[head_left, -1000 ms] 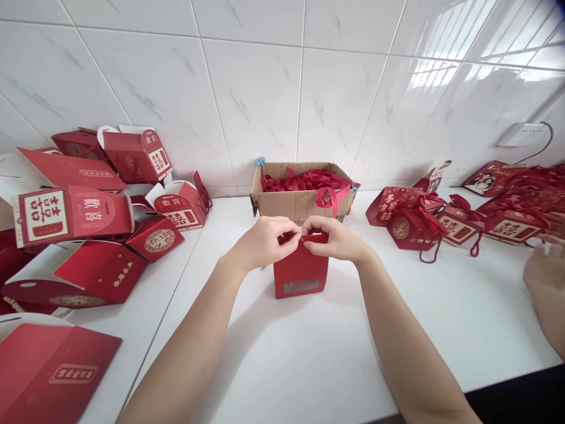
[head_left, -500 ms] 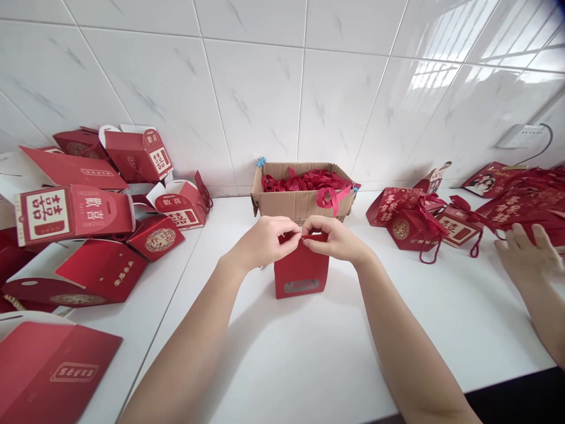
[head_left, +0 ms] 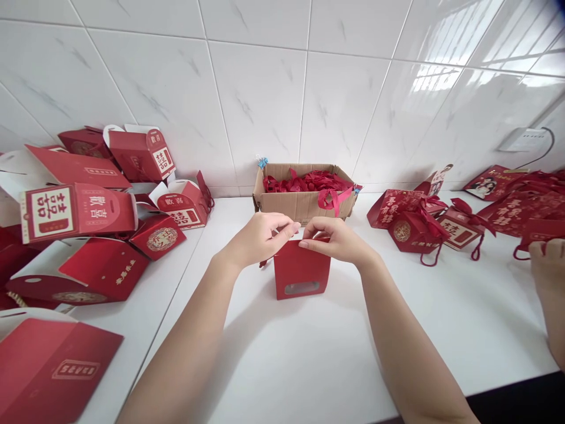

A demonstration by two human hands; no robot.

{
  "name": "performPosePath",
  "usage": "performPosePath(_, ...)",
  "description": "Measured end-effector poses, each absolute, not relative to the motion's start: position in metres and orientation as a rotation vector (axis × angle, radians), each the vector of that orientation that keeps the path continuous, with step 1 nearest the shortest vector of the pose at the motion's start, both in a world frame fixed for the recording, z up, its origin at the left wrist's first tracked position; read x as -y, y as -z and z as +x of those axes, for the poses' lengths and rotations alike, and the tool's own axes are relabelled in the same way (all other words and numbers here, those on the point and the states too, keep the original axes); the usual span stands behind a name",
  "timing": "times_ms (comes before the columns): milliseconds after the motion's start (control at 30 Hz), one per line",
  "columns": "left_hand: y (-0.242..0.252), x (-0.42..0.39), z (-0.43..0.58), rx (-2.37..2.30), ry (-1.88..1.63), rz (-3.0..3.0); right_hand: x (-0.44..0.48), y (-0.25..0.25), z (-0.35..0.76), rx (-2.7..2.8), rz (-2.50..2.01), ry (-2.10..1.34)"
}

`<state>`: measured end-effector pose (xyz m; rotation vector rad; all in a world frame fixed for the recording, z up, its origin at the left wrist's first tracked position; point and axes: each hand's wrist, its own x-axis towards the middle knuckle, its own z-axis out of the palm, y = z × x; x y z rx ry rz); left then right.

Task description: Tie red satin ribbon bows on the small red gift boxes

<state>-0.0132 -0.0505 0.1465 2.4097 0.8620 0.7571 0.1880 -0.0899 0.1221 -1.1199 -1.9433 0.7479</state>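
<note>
A red box (head_left: 302, 270) with a small clear window low on its front stands upright on the white table. My right hand (head_left: 334, 237) pinches the box's top edge, thumb in front and fingers behind. Just above the top left corner is my left hand (head_left: 265, 237), its thumb and fingertips close together; what lies between them, if anything, is too small to make out. A bit of dark red cord (head_left: 263, 263) shows at the box's left side, below my left hand.
Behind the box, a cardboard carton (head_left: 289, 204) holds red ribbons. Red boxes (head_left: 101, 268) are piled at the left. Ribboned boxes (head_left: 410, 231) stand at the right, near another person's hand (head_left: 547, 265). A tiled wall (head_left: 256, 100) rises behind.
My left hand has shifted slightly left and up, apart from my right fingertips. Cord now shows left of the box. The other person's hand has moved right.
</note>
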Motion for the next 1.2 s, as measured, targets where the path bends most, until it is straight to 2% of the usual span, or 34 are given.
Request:
performPosePath(300,-0.154,0.052,-0.020,-0.862,-0.500,2.407,0.093,-0.126,0.184,2.125,-1.161,-0.397)
performPosePath(567,-0.152,0.045,-0.024,-0.957,-0.567,2.385,0.090,-0.125,0.186,2.127,-1.250,-0.250)
performPosePath(733,-0.149,0.040,-0.026,-1.044,-0.660,2.364,0.098,-0.135,0.190,2.066,-1.359,-0.315)
performPosePath(900,-0.151,0.042,-0.026,-1.078,-0.694,2.382,0.114,-0.148,0.187,1.956,-1.590,-0.567)
performPosePath(1033,-0.158,0.052,-0.024,-1.036,-0.596,2.381,0.121,-0.156,0.188,1.857,-1.684,-0.676)
performPosePath(1200,-0.168,0.066,-0.020,-0.961,-0.431,2.315,0.129,-0.163,0.199,1.751,-1.716,-0.584)
